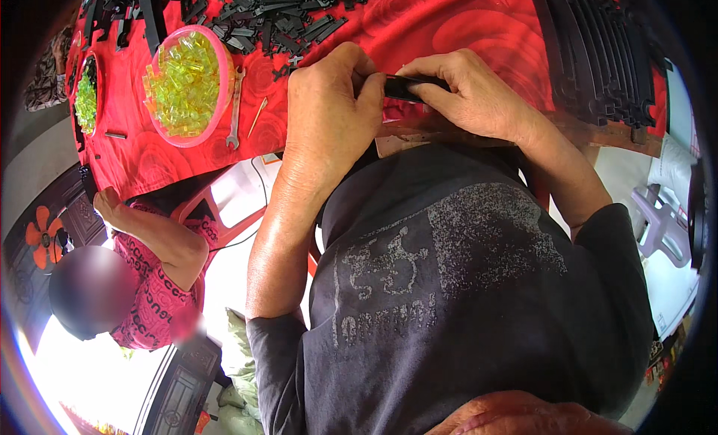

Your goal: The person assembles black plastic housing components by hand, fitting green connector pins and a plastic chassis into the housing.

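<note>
Over the front edge of the red-covered table, both my hands grip one black plastic strip. My left hand pinches its left end between thumb and fingers. At its right end, my right hand closes round the strip with thumb and forefinger. Part of the strip is hidden under my fingers. To the left of my left hand lie a thin pointed stick and a metal wrench. Beside them stands a pink-rimmed basin full of small yellow-green clear pieces.
A heap of loose black pieces lies beyond my left hand. Long curved black parts are stacked at the right of the red tablecloth. Another person sits at the left side, near a second container of green pieces.
</note>
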Motion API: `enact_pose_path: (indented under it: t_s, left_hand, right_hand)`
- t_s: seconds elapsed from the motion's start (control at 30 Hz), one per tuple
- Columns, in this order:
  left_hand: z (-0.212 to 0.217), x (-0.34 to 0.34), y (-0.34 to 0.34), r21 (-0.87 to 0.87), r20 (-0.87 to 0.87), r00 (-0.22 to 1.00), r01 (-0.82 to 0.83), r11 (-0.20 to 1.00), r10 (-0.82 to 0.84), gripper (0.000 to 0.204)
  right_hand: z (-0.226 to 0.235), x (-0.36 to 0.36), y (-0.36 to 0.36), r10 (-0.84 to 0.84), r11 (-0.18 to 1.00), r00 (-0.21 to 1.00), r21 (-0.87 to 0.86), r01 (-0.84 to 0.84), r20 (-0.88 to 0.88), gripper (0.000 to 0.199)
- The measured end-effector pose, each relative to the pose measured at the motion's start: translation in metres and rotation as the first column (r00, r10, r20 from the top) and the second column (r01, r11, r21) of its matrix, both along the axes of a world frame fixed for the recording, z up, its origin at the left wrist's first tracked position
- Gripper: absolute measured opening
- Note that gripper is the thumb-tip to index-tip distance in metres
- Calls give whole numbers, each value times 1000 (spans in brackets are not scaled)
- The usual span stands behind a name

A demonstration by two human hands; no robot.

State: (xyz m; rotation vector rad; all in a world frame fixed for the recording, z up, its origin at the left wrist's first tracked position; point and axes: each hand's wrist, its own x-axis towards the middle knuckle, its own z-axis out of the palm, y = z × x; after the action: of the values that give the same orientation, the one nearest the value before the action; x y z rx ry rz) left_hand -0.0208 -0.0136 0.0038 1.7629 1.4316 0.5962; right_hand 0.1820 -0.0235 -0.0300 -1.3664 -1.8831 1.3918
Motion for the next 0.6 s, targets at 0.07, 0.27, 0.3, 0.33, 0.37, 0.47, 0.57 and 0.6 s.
enact_pose_path:
  t_s: [0.07,0.27,0.3,0.33,0.37,0.47,0.57,0.6]
  left_hand:
    - [0,0,0,-7,-1,1000,6,1000,-6,9]
    - [-4,-1,-2,-5,9,1000,-11,1000,11,9]
    - [-6,-1,-3,22,29,1000,-12,1000,12,10]
    - [-5,0,-4,22,28,1000,-13,1000,13,10]
    - [-3,1,-4,25,15,1000,-26,999,25,12]
    - [-4,1,-6,42,2,999,-37,998,37,16]
    - [-3,2,-6,33,-7,999,-52,998,52,18]
    - [-1,2,-7,13,-16,998,-68,998,68,18]
  right_hand:
    - [-5,0,-2,-12,999,1000,29,13,-22,28]
    - [-4,1,-2,-9,999,999,40,11,-36,28]
    - [-4,0,-1,-10,999,1000,38,11,-28,28]
    - [-3,0,-1,-9,999,1000,38,10,-29,28]
    - [-3,0,-1,-6,1000,1000,18,6,-29,28]
    - [-6,1,-2,-10,1000,999,11,10,-37,27]
    - [-2,1,-2,-19,1000,999,16,20,-27,26]
    - [0,1,-2,-21,1000,1000,9,22,-10,26]
